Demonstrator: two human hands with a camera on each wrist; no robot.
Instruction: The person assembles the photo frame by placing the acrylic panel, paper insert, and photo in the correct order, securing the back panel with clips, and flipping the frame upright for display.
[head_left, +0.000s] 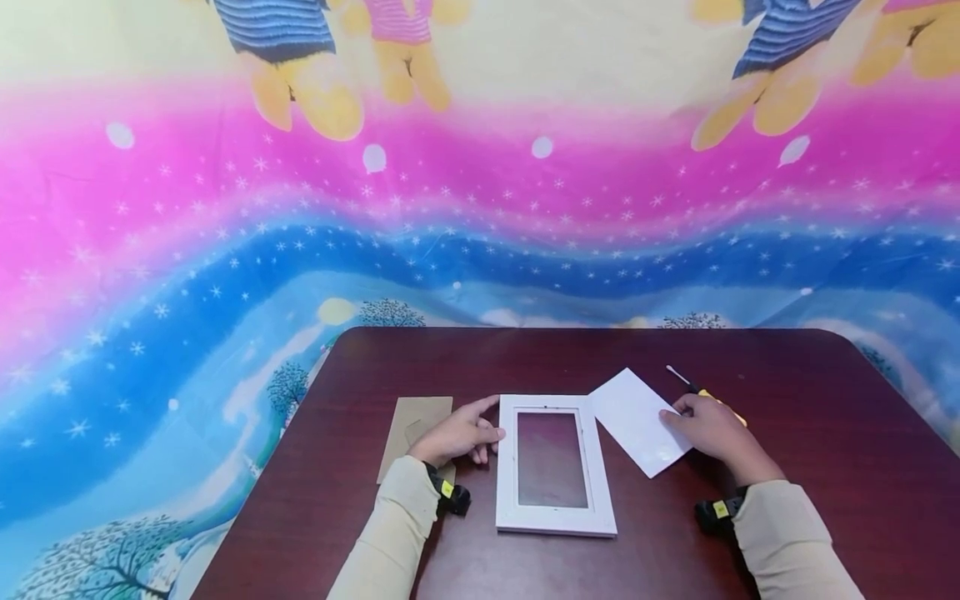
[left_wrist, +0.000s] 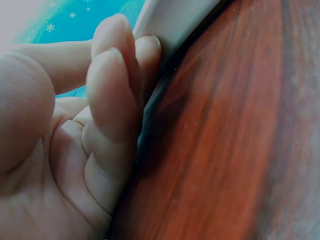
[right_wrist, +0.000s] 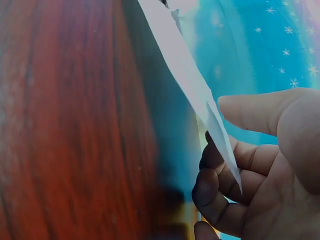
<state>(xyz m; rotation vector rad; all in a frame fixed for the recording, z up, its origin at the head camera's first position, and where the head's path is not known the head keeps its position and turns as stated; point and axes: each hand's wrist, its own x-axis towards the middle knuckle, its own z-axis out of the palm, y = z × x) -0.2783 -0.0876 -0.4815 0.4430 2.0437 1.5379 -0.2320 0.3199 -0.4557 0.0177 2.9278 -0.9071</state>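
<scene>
A white picture frame with a clear pane lies on the table. My left hand is at its left side, index finger reaching to the top left corner and thumb at the edge. In the left wrist view, fingertips of the left hand show close by the frame's side. My right hand pinches a white sheet of paper by its right corner, thumb on top and fingers beneath. The sheet slants up off the table in the right wrist view, one corner beside the frame.
A brown backing board lies left of the frame, partly behind the left hand. A screwdriver with a yellow and black handle lies beyond the right hand. The dark red table ends at a patterned cloth backdrop.
</scene>
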